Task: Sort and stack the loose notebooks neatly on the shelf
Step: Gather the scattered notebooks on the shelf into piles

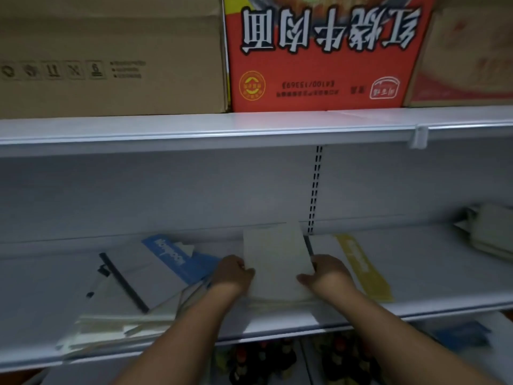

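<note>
A pale cream notebook [274, 259] lies in the middle of the white shelf [433, 262], on top of a small stack. My left hand [234, 272] grips its left edge and my right hand [326, 272] grips its right edge. Left of them is a loose, untidy pile of notebooks [119, 309], one grey with a dark spine, one with a blue band [177, 257]. A white notebook with a yellow band [363, 268] lies just right of my right hand.
More pale notebooks [491, 234] sit at the far right of the shelf. The upper shelf [249, 126] carries a brown carton [111, 56] and a red printed carton [322, 51]. Dark packaged goods [277, 359] show below the shelf's front edge.
</note>
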`<action>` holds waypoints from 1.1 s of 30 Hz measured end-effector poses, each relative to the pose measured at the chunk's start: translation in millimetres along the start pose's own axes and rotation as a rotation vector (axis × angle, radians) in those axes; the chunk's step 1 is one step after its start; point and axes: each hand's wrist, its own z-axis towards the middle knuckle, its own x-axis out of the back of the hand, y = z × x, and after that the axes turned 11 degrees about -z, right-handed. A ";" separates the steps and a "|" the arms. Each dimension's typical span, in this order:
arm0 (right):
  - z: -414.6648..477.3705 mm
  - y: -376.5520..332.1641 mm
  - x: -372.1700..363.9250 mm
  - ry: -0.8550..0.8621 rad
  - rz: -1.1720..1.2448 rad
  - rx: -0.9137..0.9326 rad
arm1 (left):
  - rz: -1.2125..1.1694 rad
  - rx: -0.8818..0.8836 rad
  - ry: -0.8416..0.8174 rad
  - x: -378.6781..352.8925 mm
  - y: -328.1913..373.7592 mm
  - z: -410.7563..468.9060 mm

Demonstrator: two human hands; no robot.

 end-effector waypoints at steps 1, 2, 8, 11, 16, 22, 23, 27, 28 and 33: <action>1.9 2.8 -4.0 -0.048 -0.068 -0.012 | 0.067 0.008 -0.056 -3.9 -1.4 -0.7; 3.7 3.8 -6.7 -0.099 -0.145 -0.032 | 0.133 0.015 -0.110 -4.1 -3.6 -1.6; 18.6 -49.9 -11.2 -0.115 -0.263 0.085 | 0.263 -0.072 0.076 66.6 -21.2 -3.8; 18.4 -111.2 -37.3 -0.191 -0.088 0.299 | 0.272 -0.038 0.200 109.5 -49.1 -18.7; 24.1 -175.1 -77.2 -0.238 0.027 0.369 | 0.199 0.034 0.283 158.9 -98.7 -49.3; 31.9 -185.2 -72.7 -0.240 0.054 0.262 | 0.185 0.057 0.282 165.5 -104.6 -49.8; 32.1 -182.6 -67.7 -0.237 0.090 0.243 | 0.187 0.044 0.277 158.7 -100.7 -46.1; 28.8 -141.7 -47.0 -0.188 0.457 0.138 | 0.197 0.039 0.202 124.2 -71.5 -24.9; 25.6 -124.6 -36.8 -0.160 0.537 0.073 | 0.176 0.033 0.156 113.2 -61.5 -17.0; 7.6 -10.2 9.7 -0.001 0.658 -0.191 | -0.110 -0.106 -0.022 28.4 0.4 1.3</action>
